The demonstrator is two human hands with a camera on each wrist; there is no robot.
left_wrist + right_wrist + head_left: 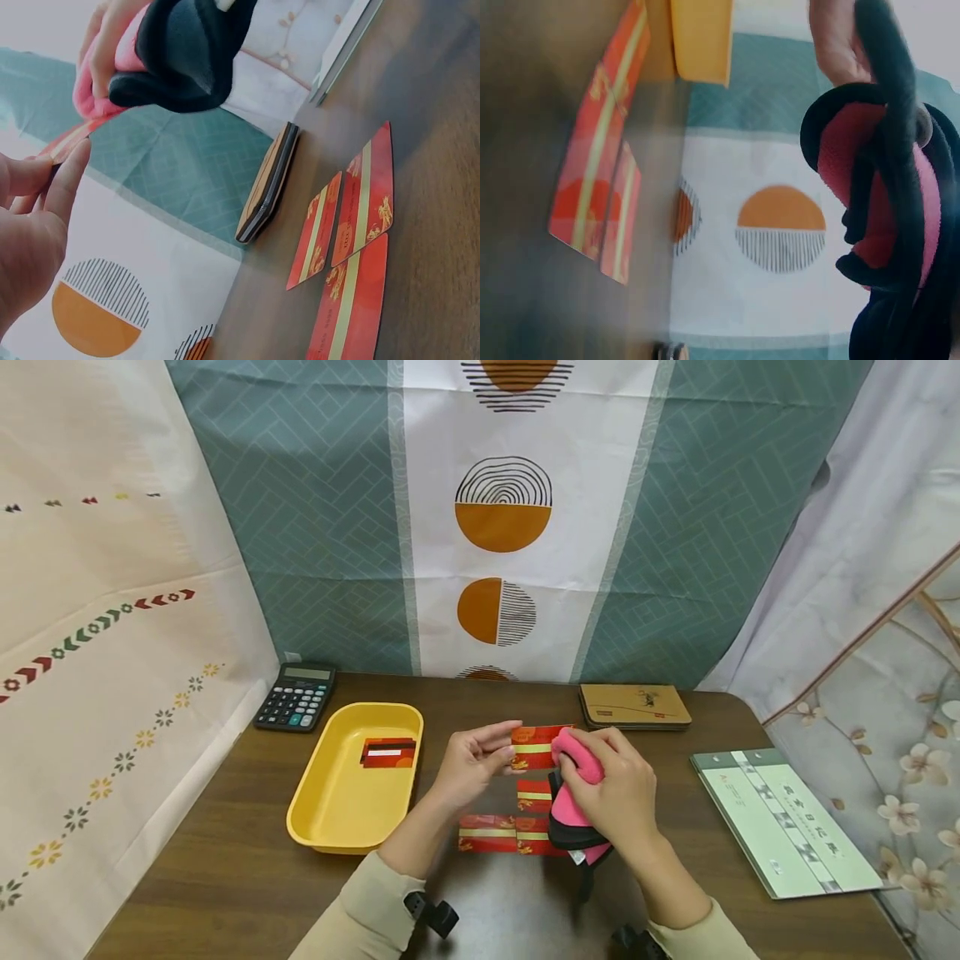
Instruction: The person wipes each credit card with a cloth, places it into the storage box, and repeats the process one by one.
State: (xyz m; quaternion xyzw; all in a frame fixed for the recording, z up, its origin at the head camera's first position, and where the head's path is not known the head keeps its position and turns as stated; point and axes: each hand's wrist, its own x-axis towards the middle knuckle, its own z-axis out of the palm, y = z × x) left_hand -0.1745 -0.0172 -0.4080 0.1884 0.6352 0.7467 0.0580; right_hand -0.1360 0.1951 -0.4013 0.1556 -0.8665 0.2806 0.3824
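Note:
My left hand [468, 766] pinches the left end of a red card with a gold stripe [531, 748], raised over the table. Bunched in my right hand [621, 785] is a pink and black cloth [570, 808], its pink part pressed against the card's right end. The left wrist view shows the thumb and fingers on the card [67, 142] where it meets the cloth [191, 56]. Dark folds of the cloth [900, 187] hang below the right hand. Under the hands lie 3 similar red cards [487, 833], set close together on the tabletop.
A yellow tray [352, 814] left of the hands contains a red card with a dark stripe [387, 753]. Behind it sits a calculator [296, 697]. A brown zipped case [636, 705] is at the back right, and a pale green notebook [787, 827] lies on the right.

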